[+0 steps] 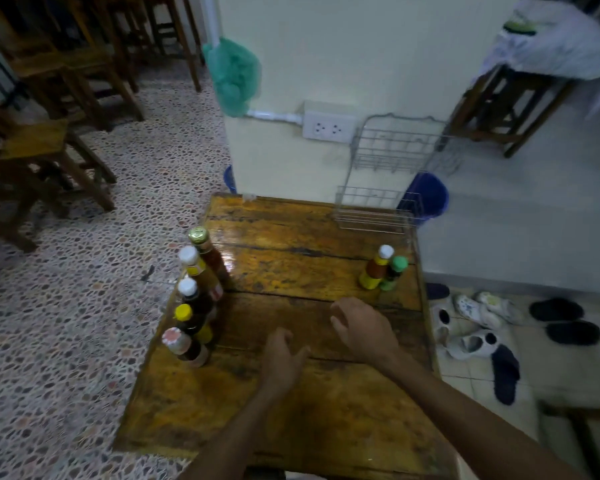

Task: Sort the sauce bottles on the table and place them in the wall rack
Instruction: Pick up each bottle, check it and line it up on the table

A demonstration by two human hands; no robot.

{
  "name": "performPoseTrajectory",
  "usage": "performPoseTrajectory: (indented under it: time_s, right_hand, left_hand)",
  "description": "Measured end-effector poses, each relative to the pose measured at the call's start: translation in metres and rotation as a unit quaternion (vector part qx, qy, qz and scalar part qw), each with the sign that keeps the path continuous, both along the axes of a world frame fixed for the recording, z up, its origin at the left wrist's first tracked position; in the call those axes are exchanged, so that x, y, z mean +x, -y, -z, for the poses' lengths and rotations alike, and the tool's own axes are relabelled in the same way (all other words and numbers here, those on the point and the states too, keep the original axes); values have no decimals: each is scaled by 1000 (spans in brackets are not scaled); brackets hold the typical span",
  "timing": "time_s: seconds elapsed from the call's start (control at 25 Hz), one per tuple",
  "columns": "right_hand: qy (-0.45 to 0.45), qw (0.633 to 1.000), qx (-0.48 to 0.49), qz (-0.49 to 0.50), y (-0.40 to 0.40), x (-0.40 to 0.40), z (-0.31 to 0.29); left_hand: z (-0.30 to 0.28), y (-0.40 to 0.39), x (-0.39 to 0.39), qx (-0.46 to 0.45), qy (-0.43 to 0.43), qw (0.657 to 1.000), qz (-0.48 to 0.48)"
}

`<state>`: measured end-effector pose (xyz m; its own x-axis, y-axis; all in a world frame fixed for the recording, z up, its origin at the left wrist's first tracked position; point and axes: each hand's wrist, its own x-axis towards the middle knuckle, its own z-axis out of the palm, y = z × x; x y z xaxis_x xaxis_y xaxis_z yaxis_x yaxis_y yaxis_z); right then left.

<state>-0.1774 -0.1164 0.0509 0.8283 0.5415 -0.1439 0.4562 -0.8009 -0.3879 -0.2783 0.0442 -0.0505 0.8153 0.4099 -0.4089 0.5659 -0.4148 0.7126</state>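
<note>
Wooden bench point(291, 410) pushed up against a cream wall, worn planks, glossy near the far end. Both hands over the middle of it, neither holding anything. Left hand point(283, 358) hovers w/ fingers spread loose, palm down, empty. Right hand point(362, 329) a bit further fwd, fingers curled partway but apart, also empty. Hands near each other, not touching.

Five sauce bottles in a row along the bench's left edge, all upright, packed close: gold-cap bottle point(205, 251) farthest, red-brown contents; next a white-cap bottle point(196, 268) w/ yellow label; then a second white-cap one point(193, 296), dark sauce; then yellow-cap bottle point(189, 320), dark; nearest is the pink-cap bottle point(182, 346). Labels too blurred to read.

Two more bottles at the right edge, well apart from the row: small white-cap bottle point(376, 268) w/ orange-red sauce and yellow base, and green-cap bottle point(394, 271) just beside it on its right, touching or nearly — can't tell.

Wire wall rack point(388, 174) hangs on the wall above the bench's far right corner, two tiers, both w/o bottles. Lower tier sits just over the bench top.

Wall socket point(328, 126) left of the rack. Blue bucket point(428, 194) on the floor behind the rack. Shoes point(471, 320) scattered on the tile to the right. Wooden chairs point(42, 143) off left.
</note>
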Motion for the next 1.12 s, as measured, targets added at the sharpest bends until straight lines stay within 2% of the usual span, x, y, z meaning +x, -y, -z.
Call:
performPoseTrajectory:
  time_s: [0.24, 0.36, 0.44, 0.56, 0.64, 0.72, 0.8, 1.0, 1.12]
  right_hand:
    - [146, 988, -17, 58, 74, 101, -22]
    - [171, 983, -70, 6, 68, 145, -19]
    - [150, 982, -109, -38, 64, 158, -5]
    - [104, 987, -94, -77, 58, 158, 9]
    - [143, 979, -93, -108, 61, 159, 16]
    - [198, 956, -104, -190, 66, 163, 20]
    - [220, 933, -72, -274, 71, 169, 13]
    - [249, 916, 59, -310, 72, 169, -25]
    - [223, 922, 49, -311, 71, 166, -44]
  left_hand:
    - [-51, 77, 157, -55, 69, 993, 77]
    - [-50, 91, 206, -22, 89, 989, 115]
    - [-36, 95, 222, -38, 78, 989, 116]
    - [-22, 97, 225, -41, 78, 990, 115]
    - [-18, 95, 219, -41, 94, 984, 142]
    - [-22, 85, 205, -108, 91, 972, 189]
    - [-27, 73, 187, -155, 96, 960, 214]
    - [-67, 66, 134, -196, 131, 948, 212]
    - [-90, 74, 110, -210, 154, 946, 193]
